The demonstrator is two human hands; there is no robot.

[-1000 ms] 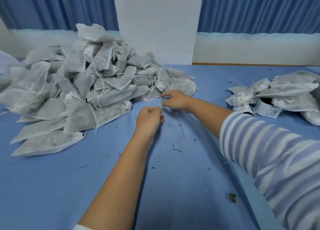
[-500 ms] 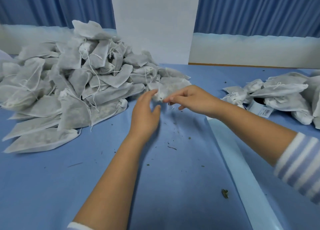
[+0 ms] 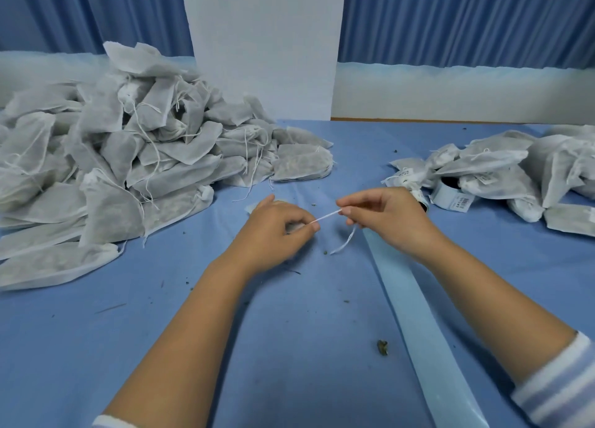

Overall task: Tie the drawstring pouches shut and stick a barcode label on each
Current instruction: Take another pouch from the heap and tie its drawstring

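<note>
Hands close together, low over blue surface (image 3: 289, 347). Left hand (image 3: 277, 231) curled over pouch (image 3: 254, 206) — mostly hidden beneath it — fingertips pinching drawstring (image 3: 325, 217). Right hand (image 3: 386, 218) pinches string's other end; string taut between them, loose tail dangling. Untied heap (image 3: 128, 157) well left — labelled pouches (image 3: 499, 169), label roll (image 3: 450, 198) just beyond right hand.

Packing workroom, heaped pouches (image 3: 135, 157) on blue table (image 3: 289, 347), label roll (image 3: 452, 197), blue curtains (image 3: 467, 18)
</note>
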